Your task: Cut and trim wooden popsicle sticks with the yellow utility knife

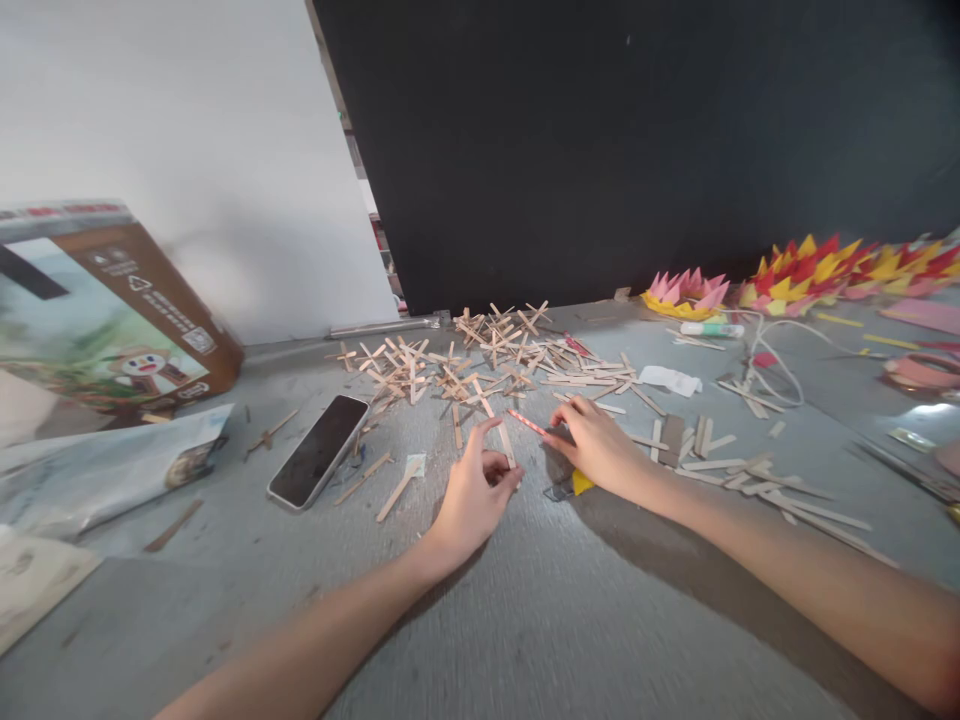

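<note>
My left hand (476, 490) is closed on a wooden craft stick (506, 440), pinched near its lower end. The stick points up and away; a second piece seems to cross it near its far end. Just right of it, my right hand (600, 445) pinches a thin red strip with pale marks (527, 422), its tip close to the craft stick. Under the right hand lie a yellow piece (581, 482) and a small clear wrapper (556, 491). Beyond both hands spreads a heap of crossed craft sticks (412, 368).
A phone (319, 452) lies left, near a brown printed box (150, 310) and a plastic bag (127, 470). Loose sticks (750, 475) are scattered at right. A glue tube (711, 329), a white cable (776, 365) and folded-paper crowns (686, 292) sit farther back.
</note>
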Demonstrator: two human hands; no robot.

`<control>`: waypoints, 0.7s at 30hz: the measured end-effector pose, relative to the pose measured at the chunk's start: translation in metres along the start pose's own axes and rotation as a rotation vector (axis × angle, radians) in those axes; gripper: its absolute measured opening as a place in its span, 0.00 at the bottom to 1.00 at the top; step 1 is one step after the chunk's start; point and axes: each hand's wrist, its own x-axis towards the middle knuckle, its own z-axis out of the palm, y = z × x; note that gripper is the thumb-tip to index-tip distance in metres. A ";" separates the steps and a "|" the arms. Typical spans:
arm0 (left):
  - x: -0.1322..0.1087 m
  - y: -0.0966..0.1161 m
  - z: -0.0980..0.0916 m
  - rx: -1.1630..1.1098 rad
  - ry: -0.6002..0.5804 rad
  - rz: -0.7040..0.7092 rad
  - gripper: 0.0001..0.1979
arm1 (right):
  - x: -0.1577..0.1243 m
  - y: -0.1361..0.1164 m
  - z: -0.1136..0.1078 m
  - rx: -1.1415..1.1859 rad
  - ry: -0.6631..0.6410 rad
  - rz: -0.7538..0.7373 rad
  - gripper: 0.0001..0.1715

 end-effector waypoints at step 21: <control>0.000 0.001 0.000 0.004 0.002 -0.013 0.29 | 0.016 0.069 0.008 -0.192 -0.029 0.121 0.09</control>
